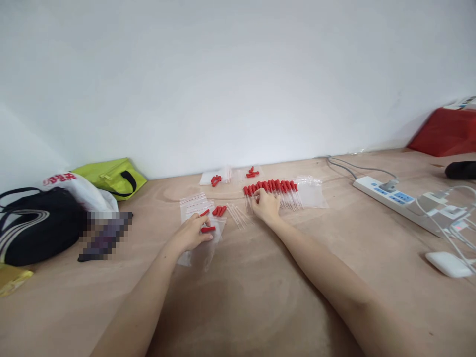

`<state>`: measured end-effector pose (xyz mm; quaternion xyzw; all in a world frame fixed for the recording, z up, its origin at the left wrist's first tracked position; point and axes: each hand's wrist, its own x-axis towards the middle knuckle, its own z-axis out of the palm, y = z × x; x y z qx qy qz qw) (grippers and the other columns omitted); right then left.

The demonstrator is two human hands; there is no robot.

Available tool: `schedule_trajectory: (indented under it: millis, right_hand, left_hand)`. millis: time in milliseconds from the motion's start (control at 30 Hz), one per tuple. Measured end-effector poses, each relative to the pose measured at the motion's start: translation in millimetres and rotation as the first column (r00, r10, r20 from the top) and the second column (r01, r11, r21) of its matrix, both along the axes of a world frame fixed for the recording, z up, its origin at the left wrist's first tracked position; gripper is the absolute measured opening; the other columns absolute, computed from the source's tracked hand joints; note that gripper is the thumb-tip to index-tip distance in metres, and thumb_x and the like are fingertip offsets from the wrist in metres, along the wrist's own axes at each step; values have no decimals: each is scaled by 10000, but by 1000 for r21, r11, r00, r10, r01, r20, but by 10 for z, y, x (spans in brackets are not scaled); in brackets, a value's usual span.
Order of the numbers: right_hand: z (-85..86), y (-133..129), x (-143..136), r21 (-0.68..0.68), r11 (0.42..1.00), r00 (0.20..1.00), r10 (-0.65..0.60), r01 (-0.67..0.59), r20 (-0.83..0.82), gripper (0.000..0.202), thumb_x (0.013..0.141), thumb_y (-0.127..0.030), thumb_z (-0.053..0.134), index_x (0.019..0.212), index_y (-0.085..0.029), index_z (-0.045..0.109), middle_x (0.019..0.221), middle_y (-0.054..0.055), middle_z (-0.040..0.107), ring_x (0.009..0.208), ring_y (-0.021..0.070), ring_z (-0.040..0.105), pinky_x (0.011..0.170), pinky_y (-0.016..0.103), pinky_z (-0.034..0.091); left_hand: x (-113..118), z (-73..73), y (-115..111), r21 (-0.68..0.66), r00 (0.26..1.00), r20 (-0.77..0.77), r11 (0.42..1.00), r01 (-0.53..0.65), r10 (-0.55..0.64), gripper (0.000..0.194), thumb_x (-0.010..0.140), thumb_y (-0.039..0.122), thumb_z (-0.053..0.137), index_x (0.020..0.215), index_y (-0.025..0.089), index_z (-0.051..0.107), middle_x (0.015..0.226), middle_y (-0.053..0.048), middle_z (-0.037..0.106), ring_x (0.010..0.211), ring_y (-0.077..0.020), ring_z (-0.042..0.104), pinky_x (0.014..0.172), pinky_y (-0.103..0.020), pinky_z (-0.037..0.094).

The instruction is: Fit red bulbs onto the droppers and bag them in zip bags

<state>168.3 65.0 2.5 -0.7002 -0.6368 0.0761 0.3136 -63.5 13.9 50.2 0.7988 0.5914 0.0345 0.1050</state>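
Note:
My left hand is closed, with a red rubber bulb between its thumb and fingers, above clear zip bags. Just beyond it, several more red bulbs lie on the bags. Bare thin glass tubes are laid out between my two hands. A row of droppers, glass tubes with red bulbs on top, lies side by side at the wall side. My right hand is at the row's left part, its fingertips pinched at a dropper; the palm hides some tubes.
Two small groups of red bulbs lie on clear bags near the wall. Another clear bag sits right of the droppers. A power strip with cables and a white charger are at right. Bags, including a black one, are at left.

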Motion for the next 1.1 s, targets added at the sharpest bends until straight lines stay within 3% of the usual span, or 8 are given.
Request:
schedule_trajectory:
  millis: [167, 300, 400, 600, 700, 867, 967, 1100]
  right_hand:
    - [-63, 22, -8, 5, 1000, 998, 7, -7, 66, 176, 784, -317, 464, 844, -187, 566, 780, 40, 650, 803, 190, 558, 759, 343, 214]
    - [-28, -108, 6, 37, 990, 984, 133, -138, 119, 206, 782, -370, 471, 777, -201, 589, 752, 26, 652, 786, 181, 550, 762, 345, 206]
    - [10, -219, -35, -41, 973, 958, 230, -227, 173, 243, 774, -406, 477, 723, -208, 607, 722, 26, 653, 756, 183, 552, 774, 361, 207]
    - [46, -301, -154, -154, 967, 922, 241, -202, 303, 258, 796, -328, 445, 807, -145, 626, 793, 118, 656, 783, 234, 562, 771, 400, 229]
    - [33, -320, -160, -134, 973, 909, 226, -190, 349, 262, 811, -280, 418, 834, -103, 609, 830, 168, 642, 810, 259, 552, 766, 413, 230]
    - [-56, -465, 118, 43, 973, 933, 205, -228, 297, 218, 846, -245, 364, 846, -127, 547, 879, 143, 612, 873, 260, 504, 746, 386, 246]
    - [-129, -612, 382, 173, 919, 923, 313, -353, 224, 168, 857, -229, 356, 821, -159, 505, 852, 88, 601, 842, 212, 505, 782, 365, 253]
    - [-188, -735, 566, 190, 784, 807, 579, -591, 117, 130, 865, -202, 363, 851, -177, 490, 817, 42, 612, 745, 147, 538, 781, 320, 283]
  left_hand:
    - [48, -79, 12, 25, 1000, -1, 999, -26, 26, 79, 700, 198, 601, 758, 171, 556, 861, -51, 550, 766, -191, 566, 665, -283, 427]
    - [63, -140, 46, 71, 1000, 23, 997, -3, 1, 83, 747, 173, 554, 677, 164, 510, 803, -47, 564, 753, -190, 558, 665, -289, 418]
    - [177, -204, 24, 150, 987, 157, 989, 13, -37, 60, 785, 172, 509, 727, 167, 492, 789, -38, 581, 751, -182, 559, 670, -293, 425]
    - [540, -499, -114, 383, 905, 400, 923, -23, -144, 55, 803, 186, 503, 851, 160, 502, 832, -45, 600, 775, -172, 573, 682, -302, 464]
    - [590, -599, -144, 465, 886, 394, 885, 38, -245, 141, 803, 191, 517, 939, 159, 536, 869, -56, 600, 826, -182, 574, 719, -321, 476]
    - [576, -588, -160, 531, 842, 393, 839, 119, -369, 171, 852, 201, 442, 917, 161, 595, 868, -59, 559, 813, -158, 560, 722, -298, 482]
    - [600, -562, -184, 537, 833, 382, 830, 153, -401, 197, 868, 210, 419, 919, 163, 603, 915, -70, 553, 854, -160, 551, 743, -295, 474]
    - [628, -544, -210, 509, 872, 267, 828, 234, -411, 192, 870, 240, 440, 940, 181, 608, 862, -49, 618, 813, -178, 561, 734, -335, 440]
